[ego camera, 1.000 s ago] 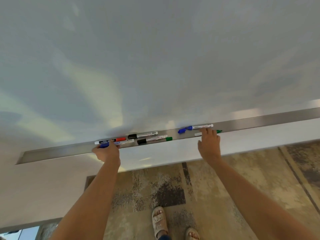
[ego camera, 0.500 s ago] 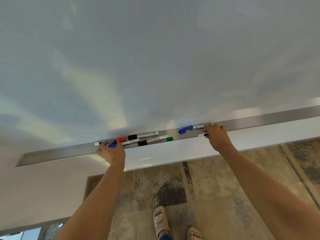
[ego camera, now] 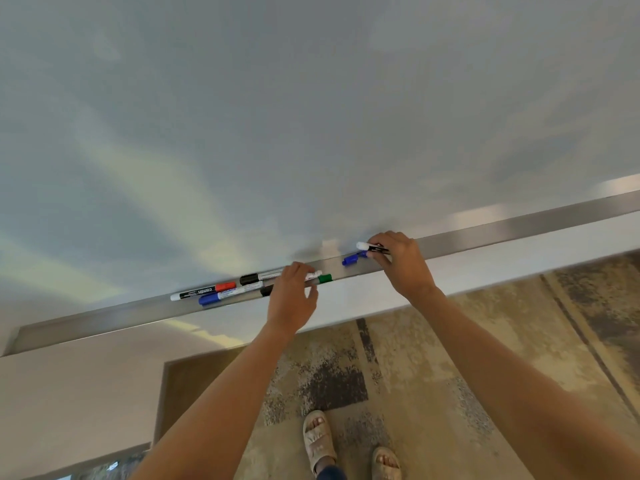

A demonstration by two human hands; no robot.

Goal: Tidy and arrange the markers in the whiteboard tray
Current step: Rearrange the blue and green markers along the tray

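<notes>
Tray (ego camera: 519, 226): a long metal ledge under the whiteboard (ego camera: 311, 98), reached by both hands.
Right hand (ego camera: 401, 261): closed around a white-tipped marker (ego camera: 363, 245), held just above the tray; a blue-capped marker (ego camera: 351, 259) lies just beneath the fingers.
Left hand (ego camera: 294, 296): fingers loosely curled over a green-capped marker (ego camera: 324, 278); grip cannot be told.
Left of the left hand: a red-capped marker (ego camera: 197, 292), a blue marker (ego camera: 221, 295) and a black-capped marker (ego camera: 258, 278) are grouped in the tray.

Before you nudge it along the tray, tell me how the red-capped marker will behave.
The red-capped marker looks like a round, rigid barrel, so it should slide stiffly and may roll. It probably won't go far: the blue-capped marker lies close beside it and the tray is narrow. It is likely light, so a gentle push should do.
</notes>
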